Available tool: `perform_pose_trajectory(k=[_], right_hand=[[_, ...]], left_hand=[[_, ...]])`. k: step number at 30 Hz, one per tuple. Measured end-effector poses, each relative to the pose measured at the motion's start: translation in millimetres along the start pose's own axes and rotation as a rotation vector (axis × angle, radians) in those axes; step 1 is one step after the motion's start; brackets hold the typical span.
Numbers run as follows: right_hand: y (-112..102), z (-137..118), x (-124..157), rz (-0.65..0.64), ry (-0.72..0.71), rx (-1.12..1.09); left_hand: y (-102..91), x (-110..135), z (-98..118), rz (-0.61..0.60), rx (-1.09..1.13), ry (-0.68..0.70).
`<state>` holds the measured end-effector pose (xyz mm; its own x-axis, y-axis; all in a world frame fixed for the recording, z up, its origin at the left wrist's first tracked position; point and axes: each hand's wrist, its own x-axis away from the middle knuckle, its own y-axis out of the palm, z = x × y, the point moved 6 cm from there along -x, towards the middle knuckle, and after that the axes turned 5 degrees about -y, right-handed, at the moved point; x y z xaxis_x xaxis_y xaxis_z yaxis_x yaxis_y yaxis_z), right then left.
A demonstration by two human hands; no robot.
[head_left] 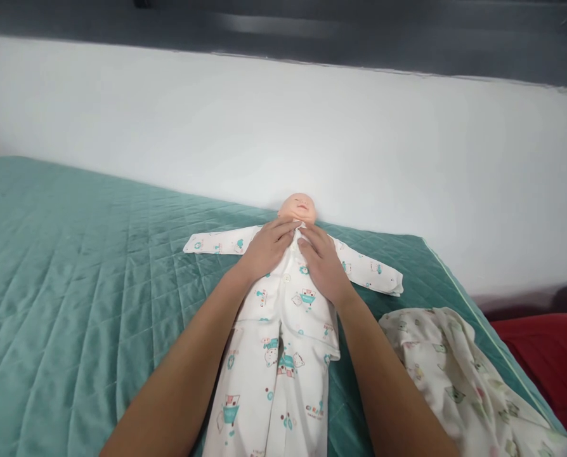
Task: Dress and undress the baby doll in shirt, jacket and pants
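Observation:
A baby doll lies on its back in a white printed baby shirt with teal and red pictures. White printed pants of the same pattern cover its legs, under the shirt's hem. Both sleeves are spread out to the sides. At the collar, my left hand holds the shirt's front edge with its fingertips. My right hand grips the other side of the collar, close to the left fingers. The small spot between the fingertips is partly hidden. A button shows lower on the shirt front.
Beneath the doll is a teal quilted bedspread. A crumpled white printed cloth lies at the right, near the bed's edge. Beyond that edge stands a red object. A white wall rises directly behind the doll's head.

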<state>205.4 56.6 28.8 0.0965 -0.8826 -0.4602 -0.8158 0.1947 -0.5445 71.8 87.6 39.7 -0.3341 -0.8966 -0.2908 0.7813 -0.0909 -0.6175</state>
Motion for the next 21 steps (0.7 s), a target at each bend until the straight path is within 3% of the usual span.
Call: perform_pose_trajectory(k=[7, 13, 21], right_hand=[[2.2, 0.9, 0.3, -0.028, -0.007, 0.052], [-2.5, -3.1, 2.3, 0.078, 0.022, -0.018], [-4.0, -6.7, 3.4, 0.098, -0.006, -0.022]], left_hand=[[1.9, -1.2, -2.3, -0.009, 0.018, 0.034], [1.1, 0.5, 1.4, 0.004, 0.024, 0.048], [0.7, 0.8, 2.6, 0.002, 0.016, 0.048]])
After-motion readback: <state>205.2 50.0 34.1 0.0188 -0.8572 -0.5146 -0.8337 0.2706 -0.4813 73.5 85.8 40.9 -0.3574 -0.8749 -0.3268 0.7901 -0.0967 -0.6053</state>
